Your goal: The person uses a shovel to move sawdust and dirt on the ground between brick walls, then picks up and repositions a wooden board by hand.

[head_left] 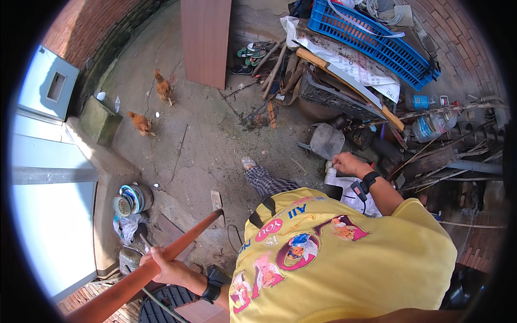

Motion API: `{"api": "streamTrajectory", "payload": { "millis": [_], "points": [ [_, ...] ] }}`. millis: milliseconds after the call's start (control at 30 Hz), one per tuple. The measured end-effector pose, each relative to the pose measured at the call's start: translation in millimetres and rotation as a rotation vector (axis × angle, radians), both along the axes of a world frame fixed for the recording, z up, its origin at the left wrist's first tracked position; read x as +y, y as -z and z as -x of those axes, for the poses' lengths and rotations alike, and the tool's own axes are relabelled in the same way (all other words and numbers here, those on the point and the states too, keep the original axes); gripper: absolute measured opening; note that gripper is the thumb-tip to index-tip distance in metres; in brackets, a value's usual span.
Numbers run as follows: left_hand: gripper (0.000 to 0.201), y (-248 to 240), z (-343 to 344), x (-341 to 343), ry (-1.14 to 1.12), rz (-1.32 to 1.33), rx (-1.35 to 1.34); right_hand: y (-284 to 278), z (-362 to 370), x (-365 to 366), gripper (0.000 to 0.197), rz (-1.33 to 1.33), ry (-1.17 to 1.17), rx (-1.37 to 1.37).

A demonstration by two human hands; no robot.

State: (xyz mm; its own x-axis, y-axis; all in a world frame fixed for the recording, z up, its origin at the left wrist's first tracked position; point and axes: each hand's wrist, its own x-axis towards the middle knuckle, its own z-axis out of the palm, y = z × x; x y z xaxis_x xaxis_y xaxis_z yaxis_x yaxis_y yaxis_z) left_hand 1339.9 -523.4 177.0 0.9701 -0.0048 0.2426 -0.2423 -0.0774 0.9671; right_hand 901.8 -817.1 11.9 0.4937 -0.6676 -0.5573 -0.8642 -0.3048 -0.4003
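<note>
Across the lower left runs a long reddish-orange pole [186, 240], with a dark tip at its far end. My left hand [164, 267] is closed around this pole, thumb on its upper side. On my right, a white plastic jug [353, 199] is partly covered by my arm and the yellow garment I wear. My right hand [350, 163] is closed, its fingertips at the white cap [329, 166] on the jug's neck. Whether those fingers hold the cap itself or something small above it is hidden. A grey stool-like block [327, 140] stands just beyond this hand.
Two brown chickens [163, 88] are on the concrete ground ahead. A wooden board [205, 43] lies at the far side. Sticks, a dark crate [339, 97], a blue crate [371, 40] and plastic bottles [431, 126] pile up right. Buckets [137, 198] stand by the left wall.
</note>
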Motion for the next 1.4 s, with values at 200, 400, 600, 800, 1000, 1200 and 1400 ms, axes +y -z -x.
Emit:
{"api": "streamTrajectory", "payload": {
  "millis": [200,400,600,800,1000,1200,1400],
  "points": [
    [0.015,26,-98,-66,-0.003,-0.114,-0.035,-18,-168,-132,0.014,0.070,0.000,-0.193],
    [0.016,40,-194,-131,0.021,-0.087,-0.051,-54,-332,-280,0.017,0.279,-0.178,-0.199],
    [0.015,67,-293,-210,0.032,-0.054,0.034,-84,-435,-391,0.020,0.526,-0.136,-0.152],
    [0.012,110,-378,-269,0.108,-0.091,0.078,-108,-487,-479,0.024,0.711,-0.081,-0.136],
    [0.017,108,-432,-343,0.074,-0.135,0.065,-119,-550,-597,0.033,0.822,0.034,-0.191],
    [0.016,97,-464,-413,0.029,-0.203,0.051,-109,-607,-718,0.033,0.933,0.154,-0.161],
    [0.019,76,-494,-481,-0.044,-0.303,0.073,-99,-651,-796,0.031,1.010,0.100,0.137]
  ]
}}
